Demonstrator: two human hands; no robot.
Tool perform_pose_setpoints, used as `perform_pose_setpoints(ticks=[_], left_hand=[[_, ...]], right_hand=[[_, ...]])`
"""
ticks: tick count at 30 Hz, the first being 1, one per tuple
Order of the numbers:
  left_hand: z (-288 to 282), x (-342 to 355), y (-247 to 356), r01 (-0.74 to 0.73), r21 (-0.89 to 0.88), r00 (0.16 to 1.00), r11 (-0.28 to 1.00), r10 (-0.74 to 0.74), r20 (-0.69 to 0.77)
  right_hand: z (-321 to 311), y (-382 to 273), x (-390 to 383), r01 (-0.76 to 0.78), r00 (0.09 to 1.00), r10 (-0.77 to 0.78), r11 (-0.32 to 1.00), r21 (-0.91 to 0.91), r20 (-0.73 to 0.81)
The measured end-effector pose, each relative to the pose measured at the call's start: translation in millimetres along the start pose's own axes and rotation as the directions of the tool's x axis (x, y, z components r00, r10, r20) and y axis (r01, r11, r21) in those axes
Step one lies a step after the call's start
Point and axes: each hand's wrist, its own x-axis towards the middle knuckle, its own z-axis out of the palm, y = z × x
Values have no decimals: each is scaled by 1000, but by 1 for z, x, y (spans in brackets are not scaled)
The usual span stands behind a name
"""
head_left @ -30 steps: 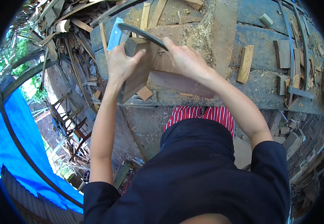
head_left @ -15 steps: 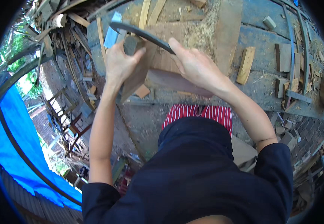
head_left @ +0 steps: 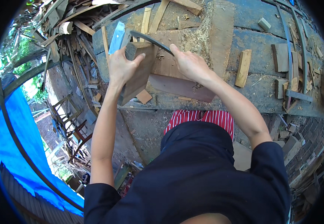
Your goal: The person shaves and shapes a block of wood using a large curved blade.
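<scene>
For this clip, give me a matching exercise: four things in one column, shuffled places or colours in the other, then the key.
Things:
1. Left hand
2. Right hand
3. Striped garment
4. Tarp

Places and colours:
A. Bright blue, at the picture's left
B. Around one end of the dark curved tool
C. Red and white
D. On the tilted wooden block

Pairs: 1-D, 2-B, 3-C, 4-A

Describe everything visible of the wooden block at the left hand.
The wooden block looks solid and brown: thick, long, with a broad flat face and a greyer far end. It slants at the left of the worktable, its lower end by the near edge. The left hand grips its left side near the far end. A dark curved tool passes close to that end; contact is unclear.
</scene>
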Motion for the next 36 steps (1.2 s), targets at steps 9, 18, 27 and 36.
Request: perform_pose_setpoints(ticks=[9, 18, 27, 36], left_hand=[[3, -2, -2, -58, -16, 998, 998, 58, -34], [3, -7, 2, -19, -1, 999, 1000, 19, -34], [5, -7, -5, -30, -6, 997, 1000, 29, -69], [8, -7, 8, -45, -33, 996, 998, 42, -82]], right_hand=[[-2, -1, 3, 11, 1000, -12, 997, 82, 12], [-2, -14, 12, -7, 1000, 7, 991, 137, 4], [-4, -34, 16, 80, 996, -70, 974, 213, -51], [8, -20, 27, 81, 994, -61, 972, 223, -95]])
